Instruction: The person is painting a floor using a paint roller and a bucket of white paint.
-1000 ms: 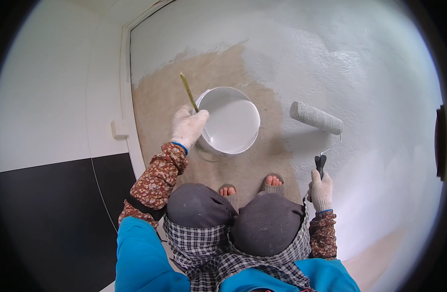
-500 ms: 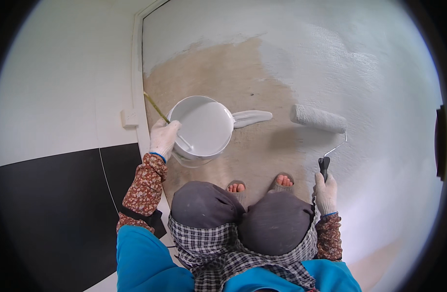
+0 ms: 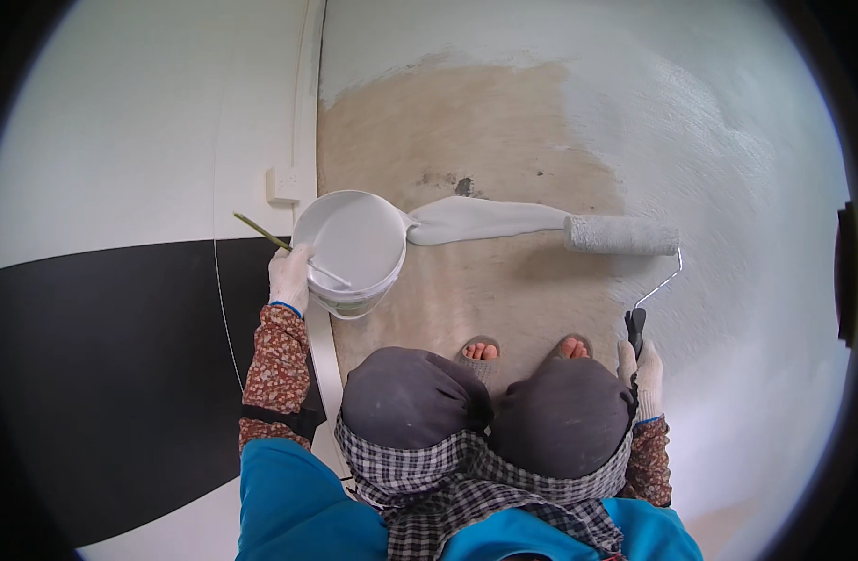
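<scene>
L hand (image 3: 289, 279), in a white knit glove, is closed on the L rim of a white bucket (image 3: 357, 307), w/ a thin greenish stick (image 3: 260, 231) running past the thumb & down into the paint; can't tell if the fingers pin the stick too. R hand (image 3: 646, 374), same kind of glove, is wrapped snugly round the black handle of a paint roller (image 3: 622, 236). Nearest: black-&-white checked cloth (image 3: 419, 472) across the lap, then two bent knees (image 3: 415, 397) in dark grey, w/ bare toes in sandals (image 3: 481, 353) on the floor (image 3: 447, 122) just beyond. Past the toes, near the floor's L edge, the bucket is tilted to the R, grey-white paint inside, w/ a bit spilling over its R lip into a long puddle (image 3: 485, 221). Puddle stretches R to the roller's L end; can't tell if they touch. Roller lies crosswise, approx. level w/ the bucket, its shadow on the floor below. L of the floor's edge: black panel (image 3: 120, 374) w/ a thin cable (image 3: 225, 299) down it, then white wall & a small white box (image 3: 281, 185). Farther off, bare brown floor, then pale grey coating along the far & R edges.
</scene>
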Motion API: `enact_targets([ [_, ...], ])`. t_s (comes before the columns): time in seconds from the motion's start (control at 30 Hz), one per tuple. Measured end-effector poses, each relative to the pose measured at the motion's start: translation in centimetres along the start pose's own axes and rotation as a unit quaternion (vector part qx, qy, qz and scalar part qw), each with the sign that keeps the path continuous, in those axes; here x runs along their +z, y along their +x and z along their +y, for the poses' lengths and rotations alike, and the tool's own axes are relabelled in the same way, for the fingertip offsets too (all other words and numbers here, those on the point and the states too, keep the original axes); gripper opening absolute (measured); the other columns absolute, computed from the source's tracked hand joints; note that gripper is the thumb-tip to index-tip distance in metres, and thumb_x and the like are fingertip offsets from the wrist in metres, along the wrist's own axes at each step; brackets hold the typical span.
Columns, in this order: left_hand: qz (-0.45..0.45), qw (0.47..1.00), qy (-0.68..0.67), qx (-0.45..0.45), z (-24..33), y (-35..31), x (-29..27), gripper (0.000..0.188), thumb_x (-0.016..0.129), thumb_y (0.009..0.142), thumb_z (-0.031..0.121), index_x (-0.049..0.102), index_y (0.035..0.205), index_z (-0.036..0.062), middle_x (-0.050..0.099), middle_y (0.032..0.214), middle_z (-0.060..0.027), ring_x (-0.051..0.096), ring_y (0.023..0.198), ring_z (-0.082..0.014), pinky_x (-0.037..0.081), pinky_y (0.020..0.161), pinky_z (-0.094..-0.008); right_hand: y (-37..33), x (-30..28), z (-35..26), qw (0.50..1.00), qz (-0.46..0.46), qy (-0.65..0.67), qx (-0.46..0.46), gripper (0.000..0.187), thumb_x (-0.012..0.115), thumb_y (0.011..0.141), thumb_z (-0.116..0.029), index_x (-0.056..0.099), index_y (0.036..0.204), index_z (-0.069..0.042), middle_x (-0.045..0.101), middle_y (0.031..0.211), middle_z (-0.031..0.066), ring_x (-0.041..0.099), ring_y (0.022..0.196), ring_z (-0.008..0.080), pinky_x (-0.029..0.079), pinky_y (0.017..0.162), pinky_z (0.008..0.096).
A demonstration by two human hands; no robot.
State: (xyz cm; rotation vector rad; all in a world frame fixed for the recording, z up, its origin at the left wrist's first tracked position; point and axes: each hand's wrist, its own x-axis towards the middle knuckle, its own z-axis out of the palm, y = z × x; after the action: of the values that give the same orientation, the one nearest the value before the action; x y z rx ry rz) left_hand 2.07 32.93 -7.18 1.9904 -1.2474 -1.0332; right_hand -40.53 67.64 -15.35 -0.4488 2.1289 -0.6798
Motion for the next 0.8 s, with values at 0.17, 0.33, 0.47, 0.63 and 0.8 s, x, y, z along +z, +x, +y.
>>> enact_targets([
  [0.17,0.041,0.995,-0.081,-0.039,-1.9,-0.8,-1.9,0.038,0.062,0.081,0.017,0.058,0.109,-0.0081,0.063,0.102,-0.0158,0.062,0.093,-0.0244,0.05,0.083,-0.036,0.7,-0.9,1.0,0.989,-0.023,-0.137,-0.059,0.036,0.062,0.093,-0.033,0.055,0.094,0.003,0.062,0.079,0.0282,0.063,0.078,0.0469,0.048,0.064,0.047],
  [0.33,0.046,0.975,-0.205,-0.073,-3.6,-2.9,-2.6,0.032,0.059,0.084,0.016,0.059,0.107,-0.0063,0.063,0.106,-0.014,0.062,0.098,-0.0255,0.05,0.084,-0.0386,2.1,-1.8,4.4,0.99,-0.106,-0.092,0.02,0.036,0.058,0.095,-0.034,0.055,0.095,0.001,0.064,0.081,0.0266,0.064,0.078,0.0444,0.048,0.065,0.0457],
  [0.47,0.071,0.959,-0.244,-0.127,-5.3,-3.4,-3.3,0.026,0.059,0.085,0.015,0.06,0.107,0.0,0.061,0.102,-0.0111,0.062,0.097,-0.0247,0.051,0.083,-0.0392,3.3,0.6,8.2,0.988,-0.144,0.004,0.046,0.033,0.04,0.102,-0.03,0.057,0.1,-0.002,0.065,0.085,0.0221,0.063,0.078,0.0313,0.047,0.07,0.0421],
  [0.63,0.071,0.939,-0.308,-0.135,-8.7,-5.0,-4.8,0.021,0.055,0.088,0.018,0.058,0.103,0.0033,0.057,0.102,-0.0073,0.057,0.099,-0.0237,0.05,0.087,-0.0424,2.2,3.0,6.1,0.99,-0.13,0.047,0.031,0.036,0.04,0.104,-0.03,0.062,0.102,-0.002,0.064,0.081,0.0124,0.059,0.075,0.0205,0.048,0.071,0.0357],
  [0.8,0.031,0.924,-0.35,-0.15,-10.4,-5.5,-4.9,0.034,0.056,0.087,0.021,0.057,0.115,0.0018,0.057,0.113,-0.0099,0.056,0.108,-0.0257,0.048,0.092,-0.044,3.4,5.5,-3.6,0.956,-0.088,0.157,0.23,0.044,0.047,0.1,-0.039,0.063,0.1,0.002,0.064,0.085,0.0129,0.059,0.075,0.0217,0.049,0.07,0.0333],
])
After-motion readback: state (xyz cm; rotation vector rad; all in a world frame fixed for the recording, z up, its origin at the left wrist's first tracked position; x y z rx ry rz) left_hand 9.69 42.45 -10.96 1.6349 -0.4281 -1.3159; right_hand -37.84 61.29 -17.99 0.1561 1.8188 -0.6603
